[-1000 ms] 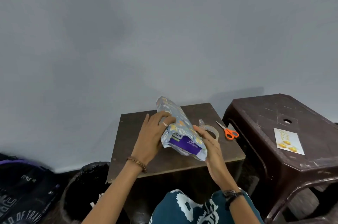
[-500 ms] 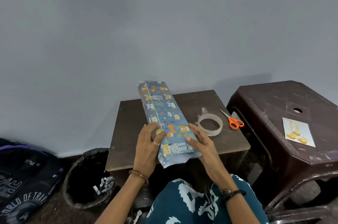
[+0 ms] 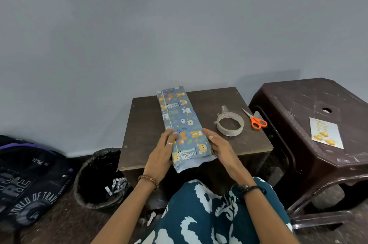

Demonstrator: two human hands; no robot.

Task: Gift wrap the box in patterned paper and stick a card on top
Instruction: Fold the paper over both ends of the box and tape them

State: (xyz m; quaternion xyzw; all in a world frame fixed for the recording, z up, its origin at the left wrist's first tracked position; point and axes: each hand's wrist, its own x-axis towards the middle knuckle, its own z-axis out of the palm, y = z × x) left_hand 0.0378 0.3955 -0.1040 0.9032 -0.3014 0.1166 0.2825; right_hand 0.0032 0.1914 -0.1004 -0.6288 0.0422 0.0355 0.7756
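Note:
A long box wrapped in blue paper with bears lies flat on the small dark table, its near end hanging a little over the front edge with loose paper sticking out. My left hand presses on the box's left side near that end. My right hand rests against its right side. A white card with yellow shapes lies on the brown plastic stool at the right.
A roll of clear tape and orange-handled scissors lie on the table right of the box. A black bin with paper scraps stands on the floor at the left, beside a dark backpack. A wall is behind the table.
The box was held tilted up in both hands; it has been laid flat lengthwise on the table. Both hands now rest against its near end.

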